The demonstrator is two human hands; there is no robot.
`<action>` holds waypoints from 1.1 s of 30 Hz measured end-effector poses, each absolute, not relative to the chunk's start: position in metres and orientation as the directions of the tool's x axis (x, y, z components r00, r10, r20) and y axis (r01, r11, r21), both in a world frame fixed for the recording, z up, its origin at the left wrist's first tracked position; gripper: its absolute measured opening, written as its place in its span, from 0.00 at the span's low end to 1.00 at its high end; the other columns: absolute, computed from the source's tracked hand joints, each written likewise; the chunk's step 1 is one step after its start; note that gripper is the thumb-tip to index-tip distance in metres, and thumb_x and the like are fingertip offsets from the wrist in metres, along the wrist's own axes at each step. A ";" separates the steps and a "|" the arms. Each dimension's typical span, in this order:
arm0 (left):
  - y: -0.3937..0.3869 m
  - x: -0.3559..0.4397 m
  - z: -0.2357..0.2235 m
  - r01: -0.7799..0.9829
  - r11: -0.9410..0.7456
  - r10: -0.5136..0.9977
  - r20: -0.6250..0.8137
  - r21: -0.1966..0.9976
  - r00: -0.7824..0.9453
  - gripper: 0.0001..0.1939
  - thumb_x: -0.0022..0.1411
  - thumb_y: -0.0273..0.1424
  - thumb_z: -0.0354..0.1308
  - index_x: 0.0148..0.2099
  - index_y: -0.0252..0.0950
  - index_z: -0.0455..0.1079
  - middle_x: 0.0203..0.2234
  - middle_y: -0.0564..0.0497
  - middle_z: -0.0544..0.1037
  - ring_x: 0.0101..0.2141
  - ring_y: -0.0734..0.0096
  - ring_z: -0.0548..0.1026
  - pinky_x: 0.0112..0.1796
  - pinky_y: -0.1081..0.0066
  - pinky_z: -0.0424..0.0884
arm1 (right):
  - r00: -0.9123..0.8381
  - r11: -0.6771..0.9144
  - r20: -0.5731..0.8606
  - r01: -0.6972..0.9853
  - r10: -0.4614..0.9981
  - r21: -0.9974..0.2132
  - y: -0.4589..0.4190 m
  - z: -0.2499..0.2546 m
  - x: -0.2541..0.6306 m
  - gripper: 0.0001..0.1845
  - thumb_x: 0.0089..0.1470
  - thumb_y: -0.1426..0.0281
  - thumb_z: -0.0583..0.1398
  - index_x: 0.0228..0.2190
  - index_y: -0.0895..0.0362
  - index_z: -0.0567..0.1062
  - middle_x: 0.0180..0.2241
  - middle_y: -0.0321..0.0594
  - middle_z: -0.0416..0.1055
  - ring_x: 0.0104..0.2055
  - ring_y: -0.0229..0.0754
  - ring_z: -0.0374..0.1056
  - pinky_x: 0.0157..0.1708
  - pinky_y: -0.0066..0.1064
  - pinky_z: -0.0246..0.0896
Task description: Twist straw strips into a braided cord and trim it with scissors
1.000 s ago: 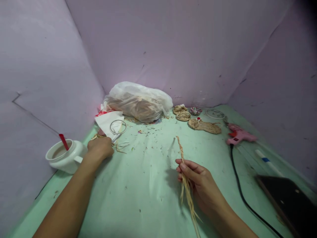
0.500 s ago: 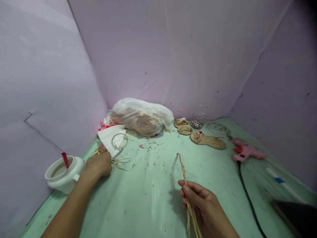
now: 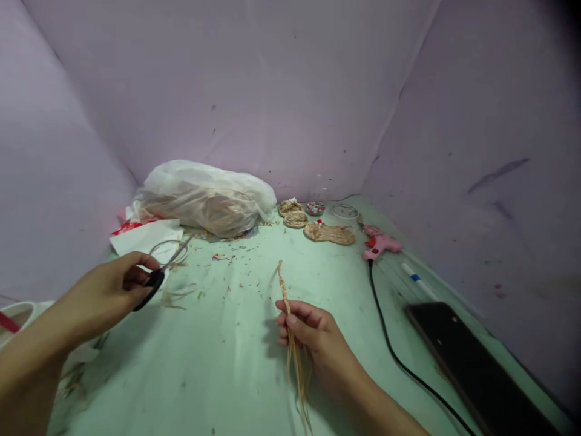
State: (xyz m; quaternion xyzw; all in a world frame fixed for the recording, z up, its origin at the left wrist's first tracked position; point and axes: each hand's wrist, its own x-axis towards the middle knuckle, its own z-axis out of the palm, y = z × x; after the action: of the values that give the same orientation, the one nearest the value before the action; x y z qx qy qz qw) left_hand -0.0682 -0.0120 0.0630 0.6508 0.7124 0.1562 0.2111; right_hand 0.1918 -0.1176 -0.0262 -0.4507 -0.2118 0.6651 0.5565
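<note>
My left hand (image 3: pixel 120 284) is closed around the black handles of a pair of scissors (image 3: pixel 154 284), held above the table with the metal blades pointing up and to the right. In front of me, my right hand (image 3: pixel 308 333) pinches a braid of straw-coloured fibre (image 3: pixel 283 284) between thumb and fingers. Its plaited end rises above the fingertips, and loose strands hang below toward the near edge. Beyond the scissors, a thin metal ring (image 3: pixel 169 251) lies partly on white paper (image 3: pixel 140 240).
A plastic bag (image 3: pixel 204 200) stands against the back wall. Woven straw pieces (image 3: pixel 329 234), beads (image 3: pixel 315 209), a pink glue gun (image 3: pixel 381 242) with a black cable, and a dark phone (image 3: pixel 472 363) lie rightward. A white pot (image 3: pixel 27 312) is at left.
My left hand has lifted from beside the paper, bringing the scissors up into sight. My right hand still pinches the braid. The whole view has swung to the right.
</note>
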 end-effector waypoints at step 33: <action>-0.079 0.020 -0.028 0.632 -0.775 0.611 0.276 0.016 0.742 0.26 0.54 0.26 0.47 0.57 0.32 0.52 0.40 0.39 0.71 0.33 0.61 0.73 0.30 0.63 0.72 | 0.187 -0.179 -0.302 -0.487 0.935 -0.855 -0.115 -0.028 0.193 0.13 0.30 0.73 0.67 0.26 0.60 0.78 0.21 0.37 0.71 0.23 0.34 0.64 0.24 0.27 0.64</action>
State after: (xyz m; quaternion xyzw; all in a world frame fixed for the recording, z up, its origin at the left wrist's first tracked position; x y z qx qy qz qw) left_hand 0.0204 -0.0788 -0.0285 0.9324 0.3333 0.1341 -0.0391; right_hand 0.1926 -0.1146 -0.0280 -0.4858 -0.2307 0.5943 0.5979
